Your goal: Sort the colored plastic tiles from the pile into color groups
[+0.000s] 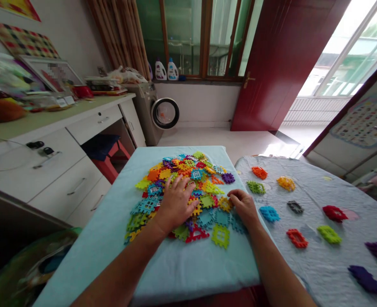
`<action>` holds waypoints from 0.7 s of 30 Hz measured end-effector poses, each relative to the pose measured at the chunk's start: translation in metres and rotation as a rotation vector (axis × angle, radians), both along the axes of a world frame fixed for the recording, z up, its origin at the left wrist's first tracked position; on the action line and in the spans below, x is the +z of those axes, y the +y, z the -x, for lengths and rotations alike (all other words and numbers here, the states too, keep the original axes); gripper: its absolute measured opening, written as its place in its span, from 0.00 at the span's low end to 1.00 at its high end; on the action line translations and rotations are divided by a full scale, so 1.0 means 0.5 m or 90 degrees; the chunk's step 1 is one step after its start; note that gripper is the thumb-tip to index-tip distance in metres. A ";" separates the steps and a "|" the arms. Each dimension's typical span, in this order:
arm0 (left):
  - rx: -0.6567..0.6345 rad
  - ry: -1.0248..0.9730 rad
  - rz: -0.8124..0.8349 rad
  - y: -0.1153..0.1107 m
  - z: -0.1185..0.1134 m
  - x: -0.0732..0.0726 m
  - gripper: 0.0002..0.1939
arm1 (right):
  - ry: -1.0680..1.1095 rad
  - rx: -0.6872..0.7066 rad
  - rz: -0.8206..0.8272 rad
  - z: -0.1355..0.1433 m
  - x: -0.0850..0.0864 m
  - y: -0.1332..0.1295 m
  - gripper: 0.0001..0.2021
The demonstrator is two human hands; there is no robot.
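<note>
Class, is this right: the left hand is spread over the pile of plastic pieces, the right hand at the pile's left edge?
One mistake: the head view shows the right hand at the right edge of the pile, not the left. The left hand is spread over it.

The tiles (206, 201) look smooth plastic — the tablecloth (175, 273), matt fabric.

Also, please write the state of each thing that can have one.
Left hand: spread on the pile
Right hand: bent beside yellow piece, grip unclear
Piece pile: loose, heaped
Pieces on right table: spread apart
Washing machine door: open
Red door: open
Desk drawers: shut
White bottles: upright
</note>
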State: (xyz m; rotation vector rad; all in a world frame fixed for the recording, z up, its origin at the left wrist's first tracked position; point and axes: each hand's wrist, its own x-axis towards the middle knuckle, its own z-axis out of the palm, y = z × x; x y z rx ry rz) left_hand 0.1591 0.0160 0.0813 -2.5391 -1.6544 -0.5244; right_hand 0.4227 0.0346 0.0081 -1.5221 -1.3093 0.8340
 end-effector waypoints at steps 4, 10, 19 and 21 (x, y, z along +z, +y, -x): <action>0.082 0.074 0.029 0.062 0.073 0.023 0.27 | -0.008 0.006 0.007 0.000 0.000 0.001 0.13; 0.266 0.055 0.177 0.115 0.174 -0.033 0.31 | -0.032 0.021 0.012 -0.004 -0.002 0.002 0.14; 0.168 -0.110 0.153 0.095 0.155 -0.077 0.26 | -0.056 0.027 0.025 -0.003 0.000 0.006 0.14; 0.116 -0.141 0.123 0.094 0.137 -0.072 0.25 | -0.065 0.027 0.027 -0.005 0.000 0.006 0.14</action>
